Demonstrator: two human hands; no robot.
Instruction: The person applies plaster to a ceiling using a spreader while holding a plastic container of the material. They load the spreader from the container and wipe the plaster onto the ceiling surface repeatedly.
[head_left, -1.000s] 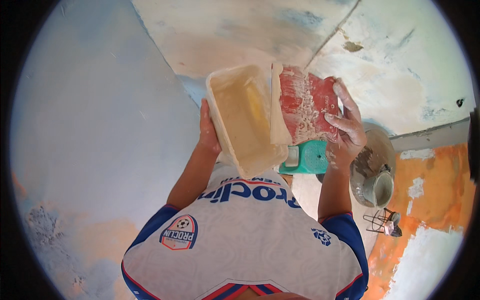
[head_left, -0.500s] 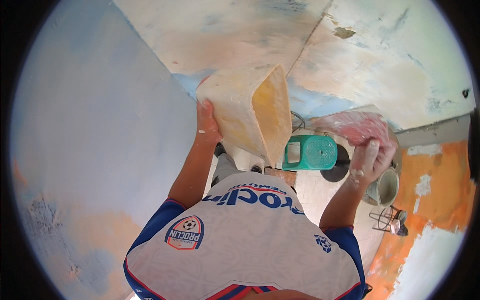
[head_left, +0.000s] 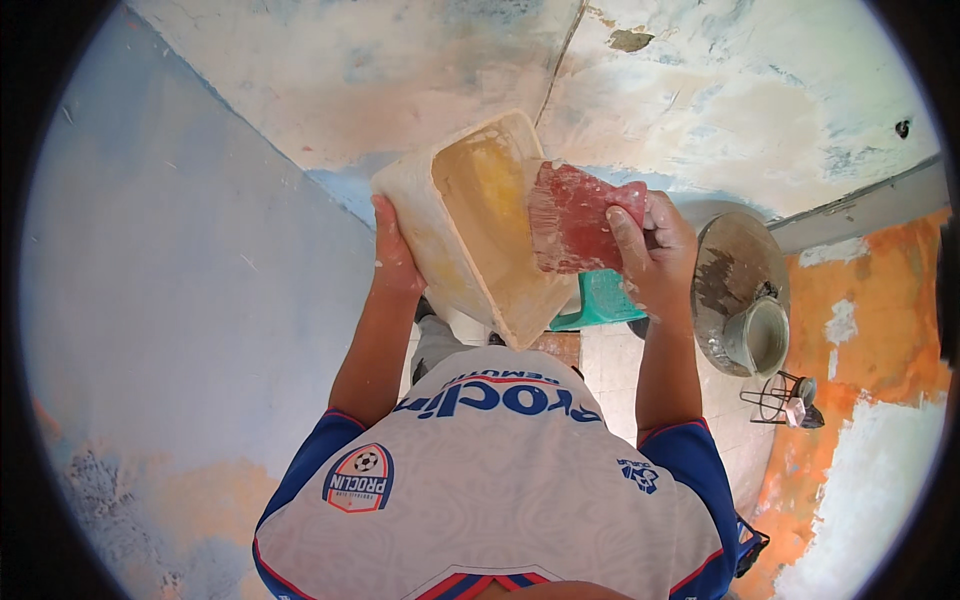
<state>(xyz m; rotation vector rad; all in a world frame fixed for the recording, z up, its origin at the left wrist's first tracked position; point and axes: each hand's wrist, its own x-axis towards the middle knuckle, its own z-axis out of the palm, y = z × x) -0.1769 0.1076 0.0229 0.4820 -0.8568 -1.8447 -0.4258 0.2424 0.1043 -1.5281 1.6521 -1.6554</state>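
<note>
My left hand [head_left: 395, 245] grips the side of a cream plastic tub [head_left: 405, 200], tilted so its opening faces right. Yellow patches and a pale paste coat the tub's inside. My right hand [head_left: 655, 245] is closed on the handle end of a red putty scraper [head_left: 580, 215], a wide flat blade smeared with white filler. The scraper's broad edge is at the tub's right rim; whether it touches the rim I cannot tell. Whitish residue marks the fingers of my right hand.
A green plastic stool [head_left: 605, 303] stands on the tiled floor below the tub. To the right are a round table [head_left: 715, 290], a grey bucket [head_left: 760, 338] and a wire stand [head_left: 768, 402]. Patchy plastered walls [head_left: 200, 300] rise on the left and ahead; an orange wall [head_left: 875, 330] is on the right.
My right hand has brought the scraper left from the right side to the tub. The tub has turned so more of its inside shows, and the view has shifted slightly.
</note>
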